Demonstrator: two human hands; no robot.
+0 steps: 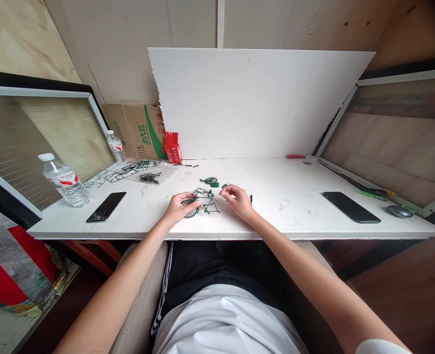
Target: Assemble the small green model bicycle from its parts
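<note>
A small green model bicycle frame [211,203] with one spoked wheel [190,208] is near the table's front edge. My left hand [179,206] is closed on the wheel end of the model, thumb and fingers around it. Just right of the frame, my right hand [238,200] is raised with thumb and forefinger pinched together; what they hold, if anything, is too small to name. Behind the hands lie a loose green wheel piece [210,180] and a small green block [215,185].
On the white table [269,221], a phone [106,207] and bottle [68,181] stand left, near black part frames [132,169] and a bag of dark parts [150,177]. A black phone [351,207] and mouse [399,211] lie right. A white board [261,103] leans behind.
</note>
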